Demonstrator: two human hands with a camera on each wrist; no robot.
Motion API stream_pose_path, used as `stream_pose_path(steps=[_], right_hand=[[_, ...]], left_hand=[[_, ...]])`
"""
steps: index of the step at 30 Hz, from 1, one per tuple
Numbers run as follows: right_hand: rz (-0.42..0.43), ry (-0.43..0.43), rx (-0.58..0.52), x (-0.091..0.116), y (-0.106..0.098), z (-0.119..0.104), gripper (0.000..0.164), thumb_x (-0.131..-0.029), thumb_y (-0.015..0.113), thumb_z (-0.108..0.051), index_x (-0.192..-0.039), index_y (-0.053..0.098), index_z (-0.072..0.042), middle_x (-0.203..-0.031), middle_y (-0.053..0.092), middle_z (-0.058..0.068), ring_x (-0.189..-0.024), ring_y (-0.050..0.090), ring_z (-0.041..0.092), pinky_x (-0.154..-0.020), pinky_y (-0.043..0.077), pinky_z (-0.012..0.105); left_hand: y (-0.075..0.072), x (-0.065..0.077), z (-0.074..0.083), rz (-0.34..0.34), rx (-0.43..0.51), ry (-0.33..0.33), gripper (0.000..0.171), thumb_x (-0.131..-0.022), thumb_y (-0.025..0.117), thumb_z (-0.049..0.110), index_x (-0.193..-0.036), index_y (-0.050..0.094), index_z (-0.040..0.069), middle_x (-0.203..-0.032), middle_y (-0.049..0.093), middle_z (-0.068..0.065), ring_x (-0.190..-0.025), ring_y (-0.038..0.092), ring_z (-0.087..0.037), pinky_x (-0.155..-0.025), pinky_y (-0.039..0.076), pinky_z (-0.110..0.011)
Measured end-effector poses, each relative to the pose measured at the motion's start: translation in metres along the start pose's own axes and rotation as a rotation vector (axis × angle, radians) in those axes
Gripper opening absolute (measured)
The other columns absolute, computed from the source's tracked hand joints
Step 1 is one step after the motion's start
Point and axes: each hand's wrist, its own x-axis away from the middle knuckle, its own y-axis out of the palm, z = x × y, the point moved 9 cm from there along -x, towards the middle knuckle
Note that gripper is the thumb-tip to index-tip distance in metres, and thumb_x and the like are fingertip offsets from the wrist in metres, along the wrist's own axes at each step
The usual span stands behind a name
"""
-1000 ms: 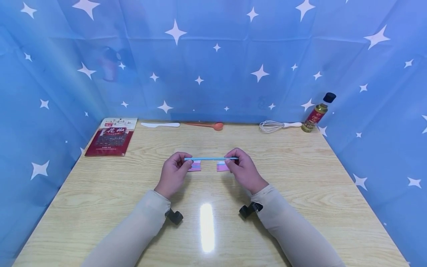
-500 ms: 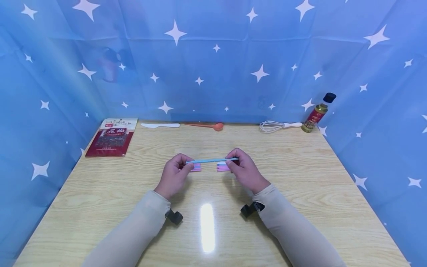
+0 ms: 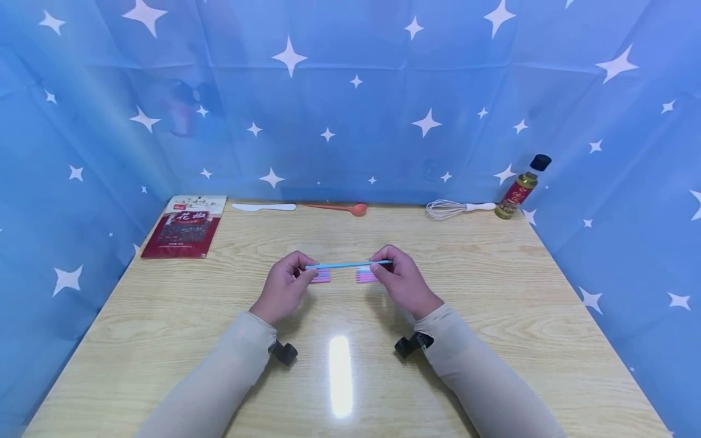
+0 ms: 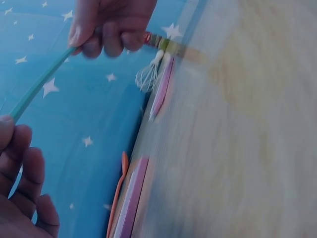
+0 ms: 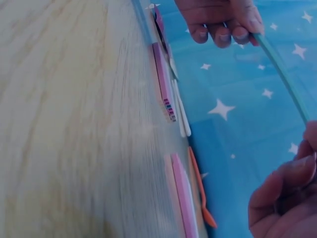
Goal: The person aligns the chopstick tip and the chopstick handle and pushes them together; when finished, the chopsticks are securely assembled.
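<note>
A person's left forearm [image 3: 221, 377] and right forearm [image 3: 476, 377], both in pale sleeves [image 3: 249, 340] reaching the wrists, extend from the near side of the scene toward its middle, slanting inward from left and right. The left hand [image 3: 286, 285] and right hand [image 3: 404, 280], both bare, face each other across a gap, about equally far forward, each pinching between thumb and fingers, thumbs on the near side. The remaining fingers curl loosely, partly hidden in the head view.

red packet [image 3: 182, 230] | white knife [image 3: 264, 207] | orange spoon [image 3: 358, 210] | whisk [image 3: 477, 207] beside bottle [image 3: 515, 194]
</note>
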Motion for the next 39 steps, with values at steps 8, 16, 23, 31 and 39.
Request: stream_pose_path(steps=[8,16,23,31,39], right_hand=[[0.157,0.082,0.062,-0.005,-0.027,0.016,0.017,-0.105,0.065,-0.015,-0.111,0.068,0.000,-0.092,0.056,0.006,-0.082,0.050,0.020,-0.070,0.043,0.026],[0.158,0.124,0.049,-0.005,-0.035,0.023,0.019,-0.105,0.067,-0.021,-0.113,0.067,-0.004,-0.091,0.053,0.006,-0.080,0.050,0.021,-0.070,0.044,0.027],[0.166,0.122,0.038,-0.008,-0.035,0.026,0.022,-0.104,0.069,-0.022,-0.113,0.066,-0.002,-0.089,0.054,0.006,-0.079,0.050,0.019,-0.069,0.044,0.027],[0.173,0.127,0.036,-0.008,-0.037,0.026,0.020,-0.104,0.068,-0.019,-0.112,0.066,-0.001,-0.089,0.053,0.004,-0.081,0.050,0.018,-0.071,0.043,0.026],[0.150,0.141,0.053,-0.008,-0.037,0.027,0.018,-0.104,0.068,-0.020,-0.111,0.067,-0.003,-0.090,0.054,0.004,-0.082,0.050,0.020,-0.072,0.044,0.027]], left_hand=[[-0.045,-0.013,-0.022,0.095,-0.068,-0.069,0.011,-0.105,0.065,0.010,-0.110,0.070,0.003,-0.093,0.059,-0.008,-0.078,0.051,-0.019,-0.068,0.044,-0.025],[-0.092,-0.016,-0.052,0.236,-0.249,-0.227,0.015,-0.106,0.063,0.014,-0.113,0.071,0.004,-0.104,0.063,-0.012,-0.090,0.054,-0.022,-0.078,0.046,-0.032],[-0.106,-0.010,-0.059,0.266,-0.409,-0.377,0.019,-0.105,0.064,0.023,-0.112,0.072,0.008,-0.110,0.066,-0.012,-0.098,0.059,-0.030,-0.094,0.037,-0.048],[-0.111,-0.004,-0.067,0.249,-0.471,-0.508,0.020,-0.104,0.063,0.027,-0.114,0.071,0.011,-0.109,0.067,-0.011,-0.099,0.059,-0.034,-0.099,0.028,-0.063],[-0.113,-0.004,-0.069,0.238,-0.480,-0.519,0.027,-0.106,0.058,0.024,-0.124,0.072,0.010,-0.118,0.068,-0.014,-0.106,0.061,-0.036,-0.099,0.028,-0.063]])
